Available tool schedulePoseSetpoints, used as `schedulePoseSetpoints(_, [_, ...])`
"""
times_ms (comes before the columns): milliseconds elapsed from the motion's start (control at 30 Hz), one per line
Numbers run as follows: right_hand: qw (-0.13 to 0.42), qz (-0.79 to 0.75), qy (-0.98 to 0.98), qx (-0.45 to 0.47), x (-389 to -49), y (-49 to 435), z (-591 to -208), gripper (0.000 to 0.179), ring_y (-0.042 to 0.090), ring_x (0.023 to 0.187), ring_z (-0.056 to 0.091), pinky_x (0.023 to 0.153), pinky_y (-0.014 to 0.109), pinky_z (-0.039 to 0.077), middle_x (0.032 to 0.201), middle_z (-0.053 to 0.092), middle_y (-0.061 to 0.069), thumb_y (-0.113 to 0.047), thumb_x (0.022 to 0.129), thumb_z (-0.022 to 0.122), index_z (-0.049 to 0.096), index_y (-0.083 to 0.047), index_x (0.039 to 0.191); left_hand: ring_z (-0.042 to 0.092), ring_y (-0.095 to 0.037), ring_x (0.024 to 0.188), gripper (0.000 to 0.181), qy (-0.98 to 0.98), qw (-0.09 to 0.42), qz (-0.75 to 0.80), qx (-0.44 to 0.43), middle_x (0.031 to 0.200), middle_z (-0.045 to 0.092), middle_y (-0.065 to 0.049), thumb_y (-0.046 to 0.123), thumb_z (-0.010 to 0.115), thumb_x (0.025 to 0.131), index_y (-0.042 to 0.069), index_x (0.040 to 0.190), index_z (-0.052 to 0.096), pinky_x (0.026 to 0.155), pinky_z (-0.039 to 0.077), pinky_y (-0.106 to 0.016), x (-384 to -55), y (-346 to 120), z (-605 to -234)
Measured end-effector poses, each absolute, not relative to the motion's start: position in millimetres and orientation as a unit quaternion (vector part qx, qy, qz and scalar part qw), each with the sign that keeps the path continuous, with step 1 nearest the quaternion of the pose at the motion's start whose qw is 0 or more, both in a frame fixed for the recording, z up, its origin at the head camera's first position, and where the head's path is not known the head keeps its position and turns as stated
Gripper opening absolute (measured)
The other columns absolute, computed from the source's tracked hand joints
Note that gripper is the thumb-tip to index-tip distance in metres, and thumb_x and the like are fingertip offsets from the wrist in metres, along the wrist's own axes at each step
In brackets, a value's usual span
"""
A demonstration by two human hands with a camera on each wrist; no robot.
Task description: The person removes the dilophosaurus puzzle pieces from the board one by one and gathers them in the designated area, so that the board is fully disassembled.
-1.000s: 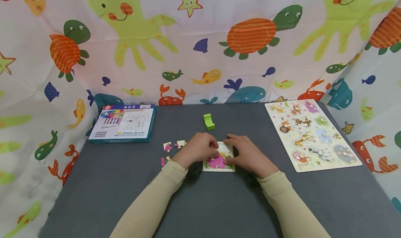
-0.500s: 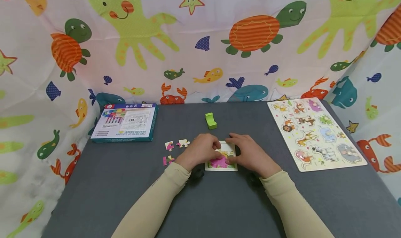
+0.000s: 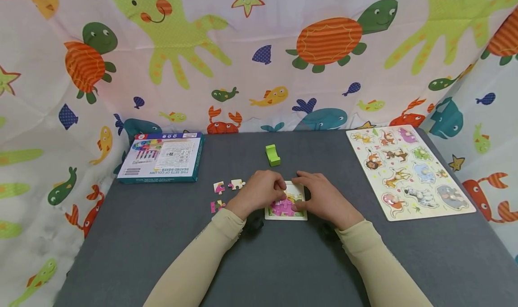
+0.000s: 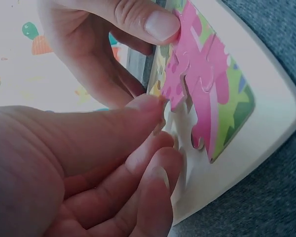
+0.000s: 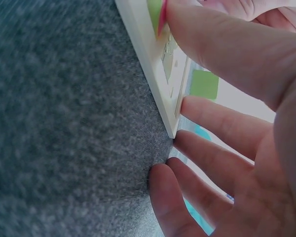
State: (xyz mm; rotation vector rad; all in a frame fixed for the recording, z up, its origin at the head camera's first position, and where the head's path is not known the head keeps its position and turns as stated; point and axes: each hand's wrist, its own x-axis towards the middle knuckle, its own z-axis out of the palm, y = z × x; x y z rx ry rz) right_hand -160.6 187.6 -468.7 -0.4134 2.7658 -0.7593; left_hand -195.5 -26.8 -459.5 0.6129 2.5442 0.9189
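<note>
In the head view my left hand is over the left side of a small jigsaw tray with a pale rim. In the left wrist view its thumb and forefinger pinch a small jigsaw piece, seen nearly edge-on. Joined pink and green pieces fill part of the tray; bare pale floor shows beside them. My right hand is at the tray's right side. Its thumb rests on the pieces, while its fairly straight fingers touch or lie close to the tray's edge in the right wrist view.
Loose jigsaw pieces lie left of the tray. Behind it stands a green block. A flat box sits at the back left, an animal puzzle board at the right. A printed sea-animal cloth hangs behind the grey table.
The view has shifted slightly, so the table things appear a little further right. My left fingers have lifted slightly off the pink pieces; my right hand stays at the tray.
</note>
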Motion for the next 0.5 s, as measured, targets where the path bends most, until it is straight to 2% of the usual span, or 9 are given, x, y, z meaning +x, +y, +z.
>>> schedulePoseSetpoints(300, [0.122, -0.264, 0.946, -0.142, -160.1, 188.0, -470.3, 0.073, 0.045, 0.153, 0.042, 0.123, 0.062, 0.041, 0.169, 0.046, 0.019, -0.032, 0.089, 0.090, 0.062, -0.008, 0.151, 0.066, -0.013, 0.075, 0.016, 0.896, 0.187, 0.340, 0.216, 0.091, 0.075, 0.002, 0.019, 0.076, 0.102, 0.011, 0.114, 0.082, 0.069, 0.053, -0.028, -195.7, -29.2, -459.3])
schedulePoseSetpoints(500, [0.127, -0.263, 0.946, -0.140, -161.0, 187.9, -470.1, 0.073, 0.045, 0.154, 0.041, 0.123, 0.062, 0.040, 0.169, 0.045, 0.018, -0.032, 0.089, 0.090, 0.061, -0.009, 0.152, 0.066, -0.014, 0.076, 0.015, 0.897, 0.181, 0.339, 0.219, 0.091, 0.076, 0.003, 0.021, 0.074, 0.103, 0.013, 0.111, 0.084, 0.069, 0.053, -0.028, -195.4, -30.0, -458.4])
